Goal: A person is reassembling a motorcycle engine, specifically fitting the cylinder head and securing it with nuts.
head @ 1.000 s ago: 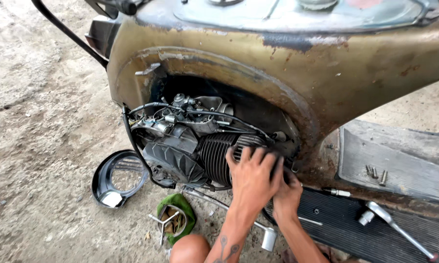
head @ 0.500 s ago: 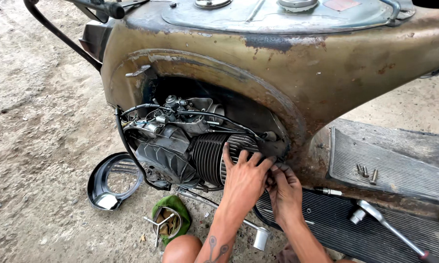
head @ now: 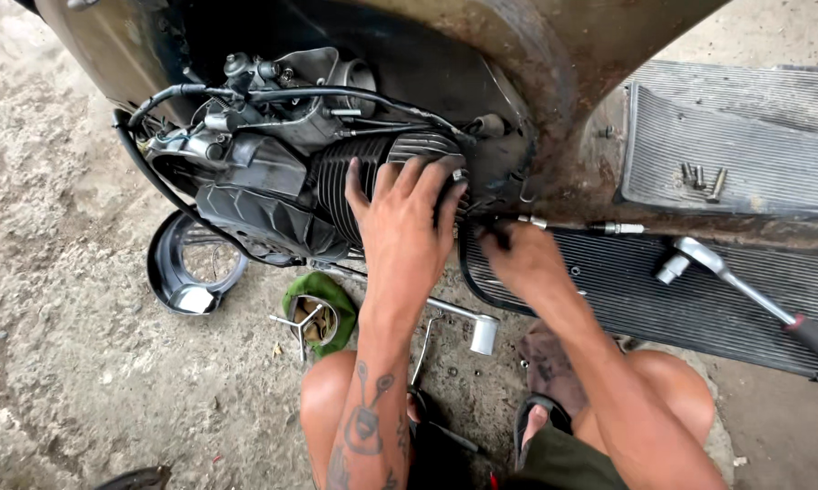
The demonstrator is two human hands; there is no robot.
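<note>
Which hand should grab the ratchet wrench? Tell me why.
Probably right. The right hand lies nearer the ratchet wrench on the ribbed floorboard; the left hand is spread flat on the finned cylinder, farther away.

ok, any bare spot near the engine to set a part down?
Free: the ribbed mat between right hand and ratchet; bare ground left of the round cover. Crowded: under the engine, where left hand, green cloth and kick lever sit together.
</note>
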